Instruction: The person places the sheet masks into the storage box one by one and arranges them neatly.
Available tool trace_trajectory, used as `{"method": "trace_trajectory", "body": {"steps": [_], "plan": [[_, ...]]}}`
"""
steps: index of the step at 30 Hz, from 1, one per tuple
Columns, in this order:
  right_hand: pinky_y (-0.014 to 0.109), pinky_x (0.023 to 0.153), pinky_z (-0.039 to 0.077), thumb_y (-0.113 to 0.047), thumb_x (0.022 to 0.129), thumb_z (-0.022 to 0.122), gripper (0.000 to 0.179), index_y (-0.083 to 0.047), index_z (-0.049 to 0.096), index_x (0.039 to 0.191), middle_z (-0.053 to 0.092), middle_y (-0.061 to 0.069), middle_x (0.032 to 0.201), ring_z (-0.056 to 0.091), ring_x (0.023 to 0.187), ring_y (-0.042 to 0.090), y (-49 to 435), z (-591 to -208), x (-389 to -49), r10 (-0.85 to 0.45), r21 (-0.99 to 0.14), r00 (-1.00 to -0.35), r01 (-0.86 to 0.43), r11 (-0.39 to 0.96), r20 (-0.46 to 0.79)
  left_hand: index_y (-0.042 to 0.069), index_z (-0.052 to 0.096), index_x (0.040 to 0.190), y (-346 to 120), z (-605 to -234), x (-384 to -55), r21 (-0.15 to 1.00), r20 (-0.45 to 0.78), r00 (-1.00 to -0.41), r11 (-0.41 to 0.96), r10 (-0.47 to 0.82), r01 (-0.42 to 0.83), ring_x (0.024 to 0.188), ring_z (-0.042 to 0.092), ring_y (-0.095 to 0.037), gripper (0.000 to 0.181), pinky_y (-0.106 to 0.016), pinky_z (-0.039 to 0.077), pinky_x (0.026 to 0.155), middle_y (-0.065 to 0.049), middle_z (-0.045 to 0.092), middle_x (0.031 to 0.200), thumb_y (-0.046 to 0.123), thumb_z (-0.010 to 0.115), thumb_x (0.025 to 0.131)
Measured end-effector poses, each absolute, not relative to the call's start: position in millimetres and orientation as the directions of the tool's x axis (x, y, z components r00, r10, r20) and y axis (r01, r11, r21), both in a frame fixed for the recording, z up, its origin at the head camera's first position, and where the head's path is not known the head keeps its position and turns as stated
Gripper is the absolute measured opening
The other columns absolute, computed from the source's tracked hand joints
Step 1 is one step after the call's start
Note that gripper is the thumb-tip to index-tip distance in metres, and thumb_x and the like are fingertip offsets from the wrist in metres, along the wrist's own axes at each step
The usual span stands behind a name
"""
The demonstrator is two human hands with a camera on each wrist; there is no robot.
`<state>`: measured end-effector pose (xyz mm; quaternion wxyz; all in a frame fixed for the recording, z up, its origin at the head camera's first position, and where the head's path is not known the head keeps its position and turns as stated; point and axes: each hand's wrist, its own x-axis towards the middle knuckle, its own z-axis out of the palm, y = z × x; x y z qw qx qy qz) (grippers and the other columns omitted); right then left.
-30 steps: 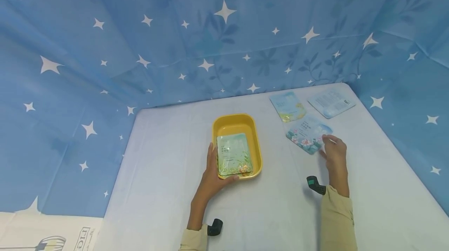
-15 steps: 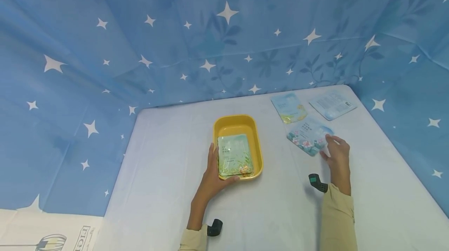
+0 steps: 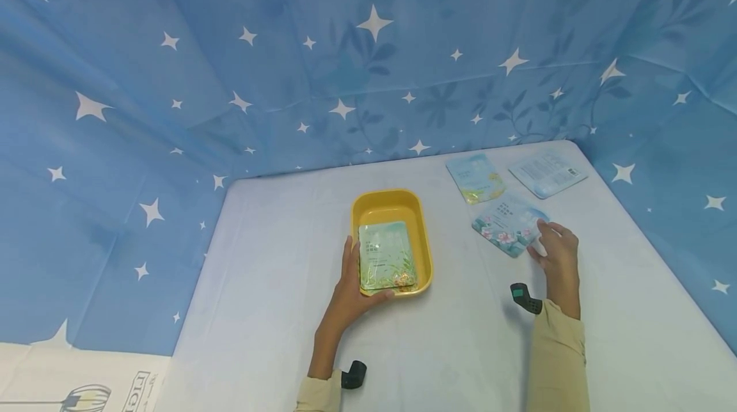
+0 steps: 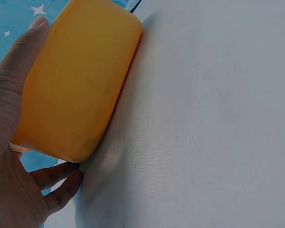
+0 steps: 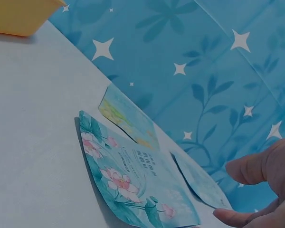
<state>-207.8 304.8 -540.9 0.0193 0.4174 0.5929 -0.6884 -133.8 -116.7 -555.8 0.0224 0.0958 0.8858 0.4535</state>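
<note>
Across the lower part of the head view spreads the white worktop. At its centre sits the yellow tray, its long axis running nearly top to bottom in the frame, the far end leaning slightly left. The left hand holds the tray's lower-left corner, thumb and fingers spread wide around it. The right hand, right of centre, has thumb and fingers a little apart at a packet's edge; whether they pinch it I cannot tell. The work looks partway along: a green packet lies inside the tray, long axis in line with it, while three packets remain outside at upper right. Of these, the lotus packet by the right hand appears to run lower left to upper right, flowers at the lower-left end; the yellow-flowered packet runs upper left to lower right, flowers lowest; the barcoded packet lies farthest right.
</note>
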Motion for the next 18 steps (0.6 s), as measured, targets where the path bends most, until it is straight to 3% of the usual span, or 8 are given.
{"method": "trace_trajectory", "body": {"steps": [6, 10, 18], "plan": [[0.018, 0.065, 0.051, -0.048, 0.094, 0.059, 0.077, -0.024, 0.021, 0.156, 0.040, -0.006, 0.136, 0.026, 0.143, 0.020, 320, -575, -221, 0.484, -0.812, -0.654, 0.509, -0.287, -0.581, 0.027, 0.001, 0.158, -117, -557, -134, 0.808, 0.048, -0.981, 0.569, 0.190, 0.150, 0.147, 0.027, -0.029, 0.124, -0.055, 0.037, 0.109, 0.007, -0.010, 0.166, 0.059, 0.081, 0.070], [0.020, 0.067, 0.052, -0.048, 0.094, 0.058, 0.075, -0.026, 0.022, 0.156, 0.025, 0.004, 0.156, 0.027, 0.142, 0.019, 322, -580, -226, 0.489, -0.805, -0.642, 0.518, -0.290, -0.590, 0.027, 0.001, 0.158, -117, -557, -134, 0.805, 0.054, -0.979, 0.571, 0.194, 0.158, 0.147, 0.027, -0.030, 0.124, -0.055, 0.038, 0.108, 0.005, -0.009, 0.166, 0.059, 0.081, 0.070], [0.017, 0.059, 0.050, -0.039, 0.097, 0.058, 0.068, -0.021, 0.028, 0.155, 0.023, -0.001, 0.161, 0.031, 0.135, 0.012, 316, -570, -230, 0.481, -0.799, -0.639, 0.501, -0.331, -0.600, 0.026, 0.002, 0.159, -117, -557, -134, 0.809, 0.058, -0.980, 0.567, 0.188, 0.157, 0.144, 0.032, -0.031, 0.123, -0.056, 0.039, 0.107, 0.004, -0.008, 0.166, 0.060, 0.081, 0.070]]}}
